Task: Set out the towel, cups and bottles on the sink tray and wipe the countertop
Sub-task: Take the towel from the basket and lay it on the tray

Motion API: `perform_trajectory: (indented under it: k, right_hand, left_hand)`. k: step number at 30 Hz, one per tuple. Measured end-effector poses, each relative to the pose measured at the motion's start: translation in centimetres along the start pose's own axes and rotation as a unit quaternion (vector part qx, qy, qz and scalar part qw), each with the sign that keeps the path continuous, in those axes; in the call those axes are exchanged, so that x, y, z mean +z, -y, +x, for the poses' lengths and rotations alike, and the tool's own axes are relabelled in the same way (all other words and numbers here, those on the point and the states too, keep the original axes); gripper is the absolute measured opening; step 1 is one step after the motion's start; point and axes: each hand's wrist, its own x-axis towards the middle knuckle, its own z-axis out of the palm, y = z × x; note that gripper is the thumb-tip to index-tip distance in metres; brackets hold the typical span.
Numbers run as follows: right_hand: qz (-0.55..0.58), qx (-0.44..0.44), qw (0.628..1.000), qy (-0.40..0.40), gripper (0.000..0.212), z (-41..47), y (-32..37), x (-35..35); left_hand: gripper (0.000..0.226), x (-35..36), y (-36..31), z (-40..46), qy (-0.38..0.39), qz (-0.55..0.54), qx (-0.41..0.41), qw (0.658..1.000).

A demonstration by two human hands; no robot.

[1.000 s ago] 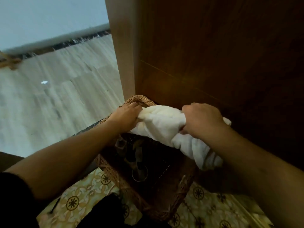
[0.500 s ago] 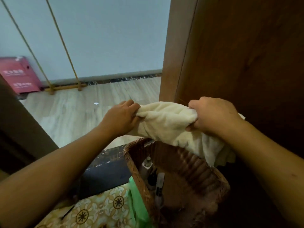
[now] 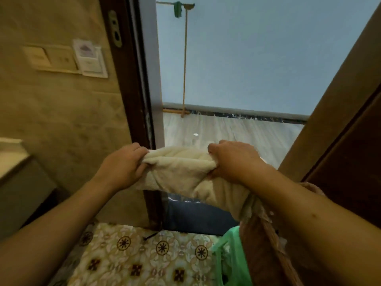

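Towel (image 3: pixel 181 172) stretched crosswise, gripped at its ends by left hand (image 3: pixel 121 166) and right hand (image 3: pixel 233 162); surface (image 3: pixel 12 159) far left, nearer left hand.

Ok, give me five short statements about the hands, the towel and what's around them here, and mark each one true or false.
1. Both hands grip the cream towel. True: the left hand and the right hand each hold one end.
2. The towel lies flat on the floor. False: it is held up in the air, bunched.
3. A green plastic bag sits at the lower right. True.
4. The floor tiles are plain white. False: they carry a flower pattern.
5. The left hand is open and holds nothing. False: it grips the towel.
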Motion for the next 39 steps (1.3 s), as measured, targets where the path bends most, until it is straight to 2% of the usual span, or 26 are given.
perform_trajectory:
  k: [5,10,14,19,23,29,35,39]
  right_hand:
    - [0.024,-0.084,0.996,0.001,0.055,4.9,13.3,1.0]
    - [0.031,-0.181,0.983,0.007,0.054,8.4,25.7,1.3]
    - [0.04,-0.244,0.968,0.03,0.055,11.2,33.8,1.6]
    - [0.078,-0.324,0.942,0.033,0.054,14.9,41.1,2.9]
    - [0.086,-0.367,0.926,0.026,0.051,18.8,45.6,4.4]
    - [0.09,-0.418,0.903,0.046,0.051,28.4,50.7,6.2]
    - [0.101,-0.433,0.893,0.071,0.053,38.6,54.5,5.8]
    - [0.105,-0.444,0.885,0.094,0.059,44.0,57.1,5.0]
  left_hand:
    - [0.031,-5.2,9.1,-11.2,0.005,0.053,-0.12,0.991]
    - [0.052,-10.0,15.5,-22.0,0.012,0.07,-0.222,0.973]
    - [0.06,-13.0,19.3,-28.7,0.003,0.082,-0.298,0.951]
    - [0.047,-15.3,23.4,-34.3,0.004,0.129,-0.38,0.916]
    - [0.031,-16.1,27.0,-35.7,0.01,0.162,-0.419,0.893]
    - [0.03,-16.2,34.7,-34.0,0.032,0.192,-0.473,0.859]
    - [0.032,-17.0,42.2,-30.0,0.061,0.218,-0.532,0.816]
    - [0.032,-17.9,46.6,-27.5,0.055,0.227,-0.549,0.803]
